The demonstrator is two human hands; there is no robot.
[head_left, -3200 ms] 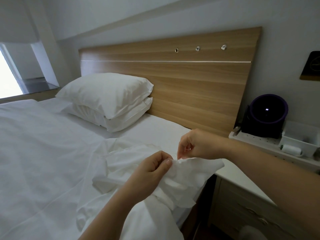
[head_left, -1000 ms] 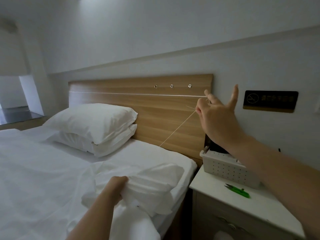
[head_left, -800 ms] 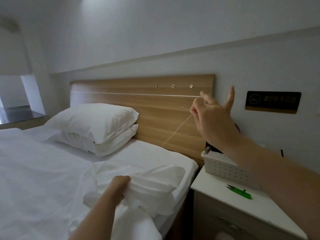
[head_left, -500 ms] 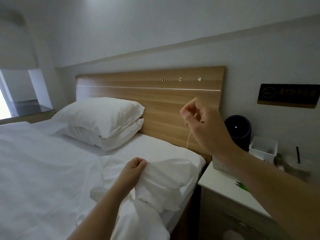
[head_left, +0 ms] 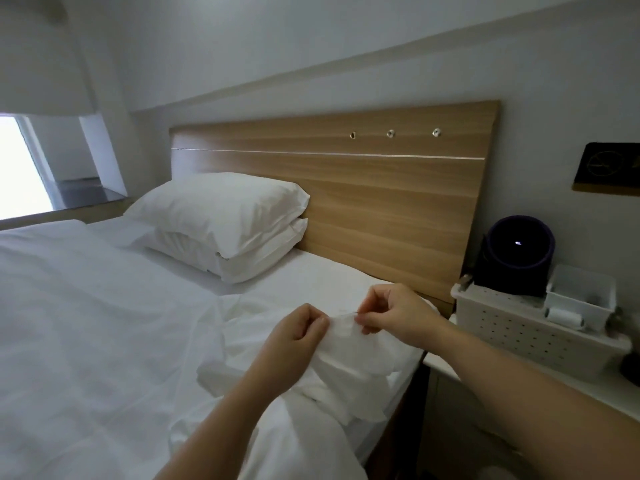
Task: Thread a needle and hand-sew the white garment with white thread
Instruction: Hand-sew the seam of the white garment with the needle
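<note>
A crumpled white garment (head_left: 349, 362) lies on the bed near its right edge. My left hand (head_left: 298, 332) grips a raised fold of it from the left. My right hand (head_left: 391, 315) is close beside it on the right, thumb and fingers pinched together at the top of the same fold. A thin dark sliver, the needle (head_left: 351, 312), shows between the two hands. The white thread is too fine to make out against the cloth.
White bedding (head_left: 86, 323) covers the bed and two stacked pillows (head_left: 225, 220) lean on the wooden headboard (head_left: 381, 188). On the nightstand at right stand a white perforated basket (head_left: 526, 330), a white thread spool (head_left: 564, 318) and a dark round speaker (head_left: 516, 254).
My right hand came down from head height, where it had drawn the thread taut, to the fold of the garment beside my left hand. The view tilted back down.
</note>
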